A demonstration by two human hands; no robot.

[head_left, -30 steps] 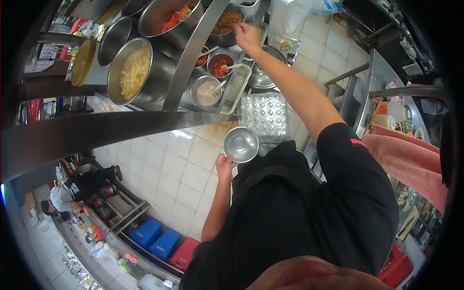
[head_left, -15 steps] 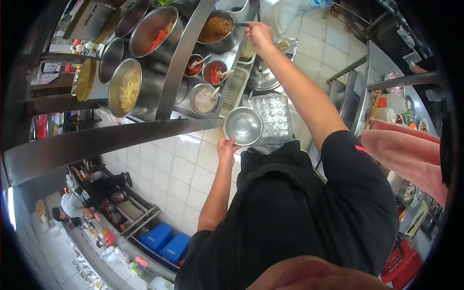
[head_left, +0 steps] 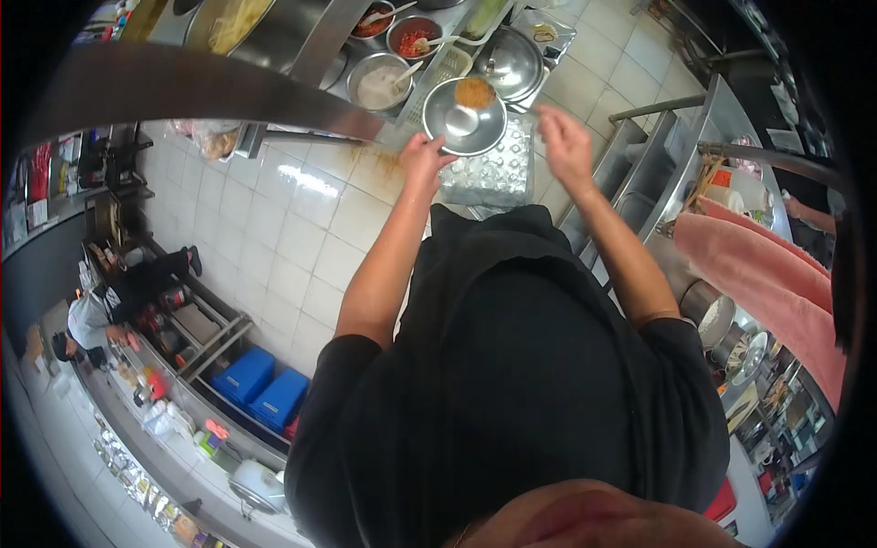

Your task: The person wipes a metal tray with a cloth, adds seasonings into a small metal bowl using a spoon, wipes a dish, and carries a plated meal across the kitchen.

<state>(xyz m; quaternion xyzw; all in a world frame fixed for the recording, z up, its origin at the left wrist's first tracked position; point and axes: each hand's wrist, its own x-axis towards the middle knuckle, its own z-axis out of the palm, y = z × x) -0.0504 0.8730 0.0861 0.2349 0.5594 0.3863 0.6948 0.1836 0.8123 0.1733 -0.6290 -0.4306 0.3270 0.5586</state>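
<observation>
My left hand (head_left: 426, 166) grips the near rim of a shiny steel mixing bowl (head_left: 464, 132), thumb over the edge. At the bowl's far side is a rounded mound of brown crumbly food (head_left: 475, 92), which appears to sit in a ladle's head. To the right of the bowl, my right hand (head_left: 566, 148) is closed, apparently around the ladle's handle, which is hard to make out. A tray of clear bubbled plastic (head_left: 493, 173) lies below the bowl. Beyond it are a steel lid (head_left: 508, 64) and a pale slotted basket (head_left: 449, 68).
Containers of red chopped food (head_left: 416, 38) and pale powder (head_left: 379, 84), each with a white spoon, stand behind a steel shelf post (head_left: 219, 91). Pink towels (head_left: 749, 274) hang at right. A co-worker (head_left: 100, 315) bends over the left counter. Blue bins (head_left: 245, 374) stand below.
My right hand has come back from the pot of brown food to beside the bowl. Brown food now shows at the bowl, which was bare before. The camera view has shifted.
</observation>
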